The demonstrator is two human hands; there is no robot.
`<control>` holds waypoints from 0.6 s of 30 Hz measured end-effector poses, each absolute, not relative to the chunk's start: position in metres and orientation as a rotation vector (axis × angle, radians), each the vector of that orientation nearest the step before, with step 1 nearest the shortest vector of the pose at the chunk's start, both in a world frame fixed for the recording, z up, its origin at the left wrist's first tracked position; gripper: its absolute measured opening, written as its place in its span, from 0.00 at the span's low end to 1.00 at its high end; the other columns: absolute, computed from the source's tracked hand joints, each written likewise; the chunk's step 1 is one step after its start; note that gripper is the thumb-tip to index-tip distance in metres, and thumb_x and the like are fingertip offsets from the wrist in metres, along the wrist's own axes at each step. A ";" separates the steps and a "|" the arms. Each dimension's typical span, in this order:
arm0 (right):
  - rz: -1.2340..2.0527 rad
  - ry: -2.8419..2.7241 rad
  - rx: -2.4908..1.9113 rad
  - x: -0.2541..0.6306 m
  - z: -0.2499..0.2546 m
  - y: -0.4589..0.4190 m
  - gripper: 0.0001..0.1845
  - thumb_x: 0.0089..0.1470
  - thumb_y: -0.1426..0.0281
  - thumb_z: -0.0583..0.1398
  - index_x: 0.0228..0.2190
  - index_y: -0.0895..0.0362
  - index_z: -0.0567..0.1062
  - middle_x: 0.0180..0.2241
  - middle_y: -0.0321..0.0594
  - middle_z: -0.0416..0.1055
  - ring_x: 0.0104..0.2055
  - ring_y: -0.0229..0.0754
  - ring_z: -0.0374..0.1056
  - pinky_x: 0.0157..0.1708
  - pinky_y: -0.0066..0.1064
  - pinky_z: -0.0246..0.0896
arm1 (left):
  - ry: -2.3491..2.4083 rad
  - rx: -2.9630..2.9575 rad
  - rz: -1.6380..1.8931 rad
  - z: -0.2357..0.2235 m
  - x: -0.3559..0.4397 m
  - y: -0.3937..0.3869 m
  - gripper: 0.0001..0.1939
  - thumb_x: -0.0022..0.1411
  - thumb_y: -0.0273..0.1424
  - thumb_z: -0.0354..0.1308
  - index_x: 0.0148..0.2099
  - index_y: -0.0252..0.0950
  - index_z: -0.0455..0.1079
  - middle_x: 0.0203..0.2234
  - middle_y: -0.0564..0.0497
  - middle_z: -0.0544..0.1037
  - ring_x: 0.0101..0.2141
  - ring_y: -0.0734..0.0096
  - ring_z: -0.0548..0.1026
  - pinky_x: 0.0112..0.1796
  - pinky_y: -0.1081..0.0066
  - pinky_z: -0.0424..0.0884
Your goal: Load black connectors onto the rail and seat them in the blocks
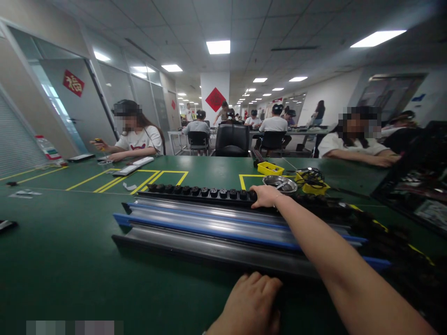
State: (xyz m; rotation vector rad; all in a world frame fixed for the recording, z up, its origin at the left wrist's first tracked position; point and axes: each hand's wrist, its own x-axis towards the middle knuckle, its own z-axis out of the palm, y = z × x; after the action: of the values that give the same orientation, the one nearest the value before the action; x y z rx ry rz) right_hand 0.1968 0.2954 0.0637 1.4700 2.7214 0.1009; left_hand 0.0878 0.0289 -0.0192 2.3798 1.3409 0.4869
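Across the table lie long channel-shaped strips side by side: a black channel [195, 247] nearest me and clear channels with blue edges [209, 228] behind it. Beyond them runs a black strip with a row of round black knobs [195, 191]. My right hand [266, 196] reaches over the channels, its fingers closed around part of this knobbed strip. Just in front of the black channel, my left hand [249, 298] is curled with its knuckles up. Its fingertips are hidden, so whatever they may hold cannot be made out.
Behind the knobbed strip stand a round metal dish [279, 183], a yellow tray [270, 168] and a yellow bin with black cables [314, 181]. Dark equipment [415, 186] rises at the right. Two people sit across the green table [70, 260]; a bottle [49, 150] stands far left.
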 end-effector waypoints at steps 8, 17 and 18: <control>0.271 2.736 1.377 0.199 0.100 0.267 0.38 0.38 0.49 0.62 0.50 0.50 0.65 0.42 0.45 0.72 0.43 0.53 0.68 0.39 0.37 0.59 | 1.311 2.339 0.590 -0.009 0.085 0.025 0.25 0.55 0.34 0.53 0.56 0.43 0.56 0.47 0.52 0.71 0.46 0.64 0.67 0.48 0.62 0.62; 0.306 2.654 1.390 0.189 0.133 0.229 0.40 0.38 0.45 0.60 0.50 0.51 0.65 0.41 0.47 0.72 0.43 0.54 0.68 0.40 0.38 0.58 | 1.249 2.190 0.709 -0.005 0.079 0.026 0.26 0.55 0.33 0.53 0.57 0.42 0.56 0.47 0.52 0.73 0.46 0.66 0.69 0.49 0.63 0.63; 0.305 2.646 1.387 0.188 0.134 0.225 0.40 0.38 0.45 0.60 0.51 0.51 0.64 0.41 0.47 0.72 0.43 0.54 0.68 0.41 0.38 0.58 | 1.242 2.156 0.732 -0.004 0.078 0.027 0.27 0.54 0.33 0.54 0.57 0.42 0.56 0.46 0.52 0.73 0.46 0.66 0.70 0.49 0.64 0.63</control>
State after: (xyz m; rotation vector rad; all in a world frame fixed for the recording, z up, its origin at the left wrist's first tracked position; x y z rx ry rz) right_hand 0.1880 0.2245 0.1340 1.3866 2.6462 0.3047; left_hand 0.0778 0.0265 -0.0045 2.1556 1.2419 0.7320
